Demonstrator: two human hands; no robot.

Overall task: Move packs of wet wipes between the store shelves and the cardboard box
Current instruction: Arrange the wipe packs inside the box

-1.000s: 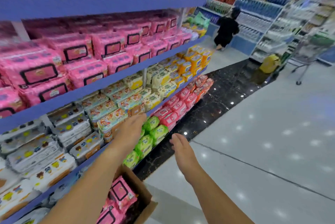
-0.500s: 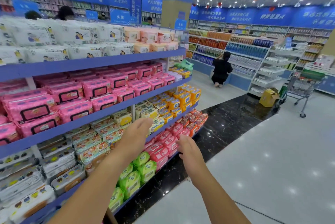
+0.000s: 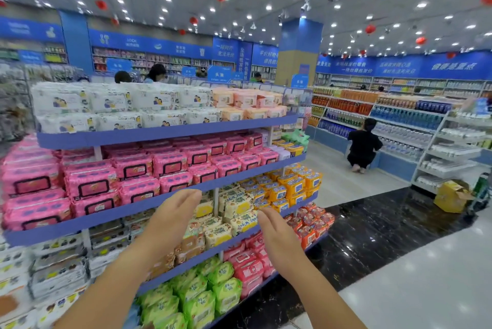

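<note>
Blue store shelves (image 3: 165, 133) stand in front of me, stacked with wet wipe packs. Pink packs (image 3: 90, 185) fill the second tier, white packs (image 3: 106, 101) the top, yellow and cream packs (image 3: 237, 206) the third, green packs (image 3: 202, 299) the bottom. My left hand (image 3: 173, 218) is raised before the third tier, fingers straight and apart, holding nothing. My right hand (image 3: 277, 238) is stretched out beside it, also empty, in front of the cream and red packs. The cardboard box is out of view.
A person in black (image 3: 363, 146) crouches at the far drinks shelves. A yellow carton (image 3: 451, 195) and a shopping cart stand at the right on the dark floor strip (image 3: 372, 238). Pale tiled floor (image 3: 426, 283) lies to my right. Other people stand behind the top shelf.
The view has tilted upward, so the cardboard box with pink packs has dropped out of sight. Both hands have risen from the lower tiers to the third tier, still empty.
</note>
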